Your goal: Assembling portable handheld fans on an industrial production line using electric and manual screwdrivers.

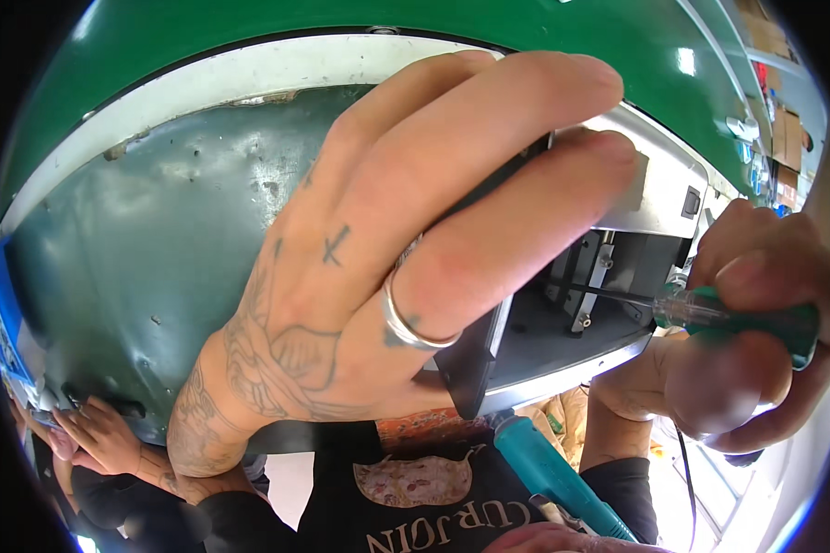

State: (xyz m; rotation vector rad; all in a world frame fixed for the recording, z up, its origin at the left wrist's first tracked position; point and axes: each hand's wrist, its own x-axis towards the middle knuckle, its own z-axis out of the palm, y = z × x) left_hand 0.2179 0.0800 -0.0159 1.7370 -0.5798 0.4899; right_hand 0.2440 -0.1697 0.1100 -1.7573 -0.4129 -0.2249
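My left hand (433, 221), with a ring on one finger, reaches over a black and silver metal housing (563, 359). Its fingers extend across the top, and its thumb is hidden behind a black side panel; it grips the housing. At the right, my right hand (765, 249) is wrapped round the green, partly clear handle of a screwdriver (756, 323). The thin shaft enters the open side of the housing, close to a metal bracket with screws (592, 286). Where the tip ends is hard to make out in the dark interior.
A worn dark green mat (157, 249) lies under the work, with a white strip (249, 78) and green surface beyond. A teal cylindrical tool (558, 470) is near my body. Another person's hand (101, 433) shows at lower left. Cardboard boxes (786, 138) stand far right.
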